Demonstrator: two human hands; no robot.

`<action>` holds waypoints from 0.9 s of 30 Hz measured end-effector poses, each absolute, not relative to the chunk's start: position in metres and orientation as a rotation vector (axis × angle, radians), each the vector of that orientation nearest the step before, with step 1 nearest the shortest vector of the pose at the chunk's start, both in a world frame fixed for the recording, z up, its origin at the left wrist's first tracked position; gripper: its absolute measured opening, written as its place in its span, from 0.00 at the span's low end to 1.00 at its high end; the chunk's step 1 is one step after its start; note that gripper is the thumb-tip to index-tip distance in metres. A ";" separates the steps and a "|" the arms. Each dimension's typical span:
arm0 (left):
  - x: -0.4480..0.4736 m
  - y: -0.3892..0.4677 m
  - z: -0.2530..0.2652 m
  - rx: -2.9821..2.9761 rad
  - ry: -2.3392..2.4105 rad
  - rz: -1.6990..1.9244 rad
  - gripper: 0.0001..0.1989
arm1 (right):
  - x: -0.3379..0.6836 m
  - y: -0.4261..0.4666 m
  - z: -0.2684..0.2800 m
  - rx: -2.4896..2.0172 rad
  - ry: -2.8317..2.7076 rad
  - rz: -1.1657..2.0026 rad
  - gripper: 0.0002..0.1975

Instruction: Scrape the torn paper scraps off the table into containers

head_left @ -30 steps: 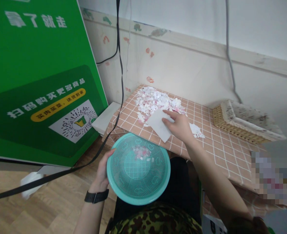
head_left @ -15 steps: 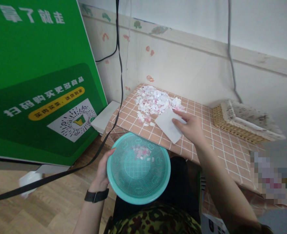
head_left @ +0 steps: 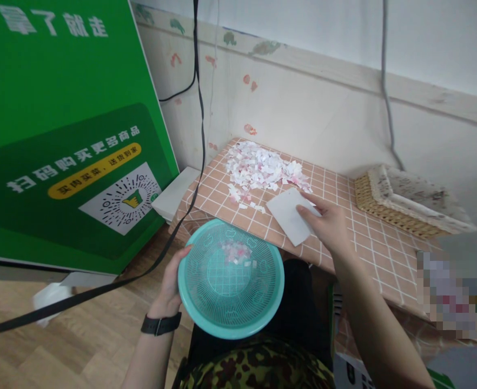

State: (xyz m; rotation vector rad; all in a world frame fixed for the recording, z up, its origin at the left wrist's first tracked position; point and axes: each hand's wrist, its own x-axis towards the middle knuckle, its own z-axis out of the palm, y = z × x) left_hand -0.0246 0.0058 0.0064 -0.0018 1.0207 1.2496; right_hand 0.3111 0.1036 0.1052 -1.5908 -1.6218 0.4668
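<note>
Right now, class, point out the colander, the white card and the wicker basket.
Colander point(head_left: 229, 281), head view: mesh bottom.
White card point(head_left: 286, 217), head view: its flat face.
Wicker basket point(head_left: 389, 212), head view: woven side.

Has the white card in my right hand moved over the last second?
Yes, the card has shifted to the right, nearer the wicker basket.

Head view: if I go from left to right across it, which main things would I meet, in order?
QR code, left hand, teal basket, white card, right hand, wicker basket.
</note>
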 end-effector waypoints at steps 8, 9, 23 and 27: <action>-0.025 0.006 0.003 0.030 1.012 1.275 0.09 | 0.308 0.097 0.099 -1.552 -1.456 0.491 0.28; -0.024 0.006 0.003 0.031 1.014 1.271 0.09 | 0.301 0.094 0.098 -1.564 -1.463 0.494 0.28; -0.026 0.005 0.000 0.000 1.036 1.280 0.09 | 0.211 0.066 0.074 -1.615 -1.501 0.506 0.19; -0.025 0.006 0.003 0.017 1.025 1.266 0.09 | 0.221 0.070 0.078 -1.708 -1.498 0.381 0.21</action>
